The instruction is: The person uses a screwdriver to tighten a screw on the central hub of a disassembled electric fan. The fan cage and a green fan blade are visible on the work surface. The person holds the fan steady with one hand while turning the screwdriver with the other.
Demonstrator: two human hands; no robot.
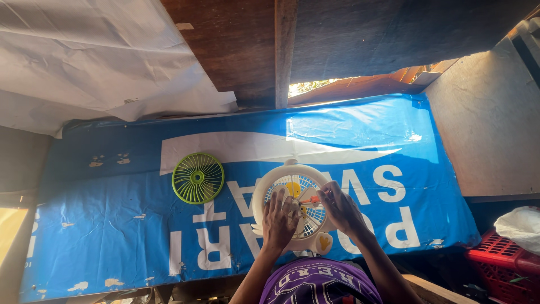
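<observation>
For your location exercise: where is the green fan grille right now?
In the head view, the green fan grille lies flat on the blue banner, left of the white fan and clear of both hands.

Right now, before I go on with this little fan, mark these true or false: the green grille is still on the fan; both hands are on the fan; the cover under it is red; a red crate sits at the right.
1. The green grille is mounted on the white fan. False: it lies apart, to the fan's left.
2. The left hand and right hand are both at the fan. True.
3. The table cover is red. False: it is blue with white print.
4. A red crate sits at the lower right. True.
</observation>
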